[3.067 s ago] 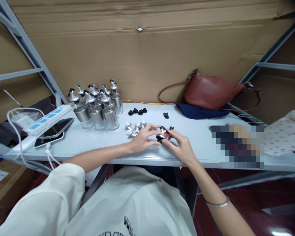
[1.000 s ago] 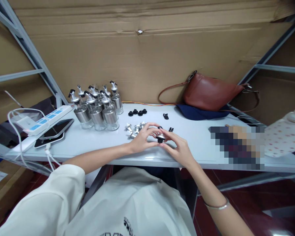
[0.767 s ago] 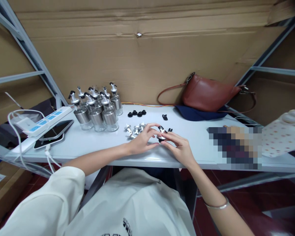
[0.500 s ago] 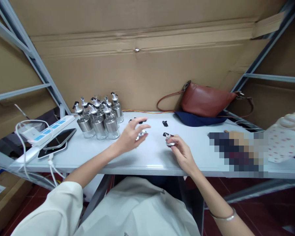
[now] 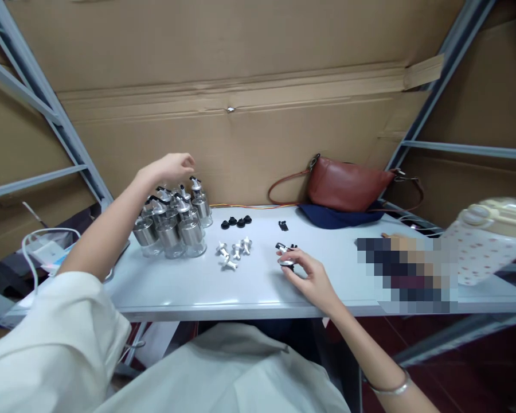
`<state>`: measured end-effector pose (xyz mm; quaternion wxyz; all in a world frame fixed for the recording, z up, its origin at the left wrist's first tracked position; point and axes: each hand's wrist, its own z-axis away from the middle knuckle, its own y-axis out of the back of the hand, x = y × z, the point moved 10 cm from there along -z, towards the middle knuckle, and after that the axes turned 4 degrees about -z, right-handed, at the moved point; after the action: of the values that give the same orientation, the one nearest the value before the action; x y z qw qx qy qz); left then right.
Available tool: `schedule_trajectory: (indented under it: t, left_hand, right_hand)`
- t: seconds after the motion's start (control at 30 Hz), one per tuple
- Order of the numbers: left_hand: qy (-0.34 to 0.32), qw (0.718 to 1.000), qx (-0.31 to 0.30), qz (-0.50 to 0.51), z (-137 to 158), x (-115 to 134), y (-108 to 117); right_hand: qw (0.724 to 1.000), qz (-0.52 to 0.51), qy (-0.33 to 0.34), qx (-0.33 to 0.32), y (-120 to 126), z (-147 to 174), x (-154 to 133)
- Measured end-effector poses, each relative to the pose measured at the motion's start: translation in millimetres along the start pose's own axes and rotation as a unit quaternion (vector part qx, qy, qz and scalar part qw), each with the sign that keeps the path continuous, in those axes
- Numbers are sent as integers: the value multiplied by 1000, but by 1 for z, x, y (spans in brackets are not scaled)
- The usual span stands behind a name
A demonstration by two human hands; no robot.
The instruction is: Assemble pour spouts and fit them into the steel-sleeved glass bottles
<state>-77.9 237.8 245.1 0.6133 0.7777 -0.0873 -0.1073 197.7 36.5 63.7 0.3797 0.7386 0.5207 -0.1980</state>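
My right hand (image 5: 312, 281) pinches a silver pourer top (image 5: 286, 261) with a black flip lid, just above the front middle of the table. Over at the left, my left hand (image 5: 172, 166) hangs above a group of glass bottles (image 5: 167, 235) with steel sleeves and pourer tops. Its fingers are loosely bent and apart, and nothing shows in them. Several silver spout pieces (image 5: 236, 249) lie between the bottles and my right hand. Behind these are several black stoppers (image 5: 236, 222). Small black lids (image 5: 282, 225) lie beyond my right hand, some partly hidden by it.
A brown leather bag (image 5: 348, 183) rests on a dark blue cloth item (image 5: 339, 217) at the back right. To the right stands a dotted container (image 5: 481, 246) beside a blurred-out patch. A white charging cable (image 5: 35, 258) runs at the left edge. Cardboard (image 5: 249, 155) walls the back.
My left hand has swung left and up from the spout pieces to above the bottles, uncovering the spout pieces and stoppers. My right hand keeps the pourer top. The view has shifted slightly.
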Motion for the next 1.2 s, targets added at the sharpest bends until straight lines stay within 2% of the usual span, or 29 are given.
schedule_trajectory:
  t: [0.1,0.23,0.37,0.5,0.6,0.63,0.7,0.8,0.87,0.93,1.0,1.07,1.1,1.17,1.2]
  left_hand:
    - [37,992,-92,-82,-27,-1,-27]
    - [95,982,-131,-103,-45,-18,-40]
    - [125,968,-199,-83,-39,-34,-51]
    - [137,949,-282,-16,-22,-38,-77]
    - [130,951,-281,11,-22,-37,-82]
    - [128,954,-272,16,-24,-38,-77]
    - [121,965,-233,28,-30,-40,-54]
    - [96,986,-129,36,-31,-38,12]
    - [74,995,-60,21,-15,-30,61]
    - [10,994,100,-38,13,-6,119]
    - [-23,969,247,7,54,16,159]
    - [-64,931,346,99,90,37,172]
    - [-80,912,368,160,101,46,169]
    - [-86,879,368,292,110,62,146]
    - [-104,862,335,367,108,76,127]
  right_hand:
    - [1000,18,6,0,0,-1,-3]
    - [1000,25,14,2,1,-2,-8]
    - [1000,24,9,-1,0,-3,-10]
    - [1000,25,11,-4,-1,-4,-12]
    - [1000,29,6,1,0,-4,-11]
    - [1000,30,4,4,1,-4,-11]
    - [999,33,2,15,3,-3,-9]
    - [999,23,-4,40,8,-2,-5]
    - [998,7,-13,63,13,-1,-1]
    - [996,-6,-24,85,17,0,3]
    - [995,-18,-32,96,19,1,6]
    - [994,-28,-39,99,19,1,9]
    - [994,-32,-42,98,19,2,10]
    - [993,-34,-47,99,19,3,11]
    - [993,-33,-49,100,19,3,11]
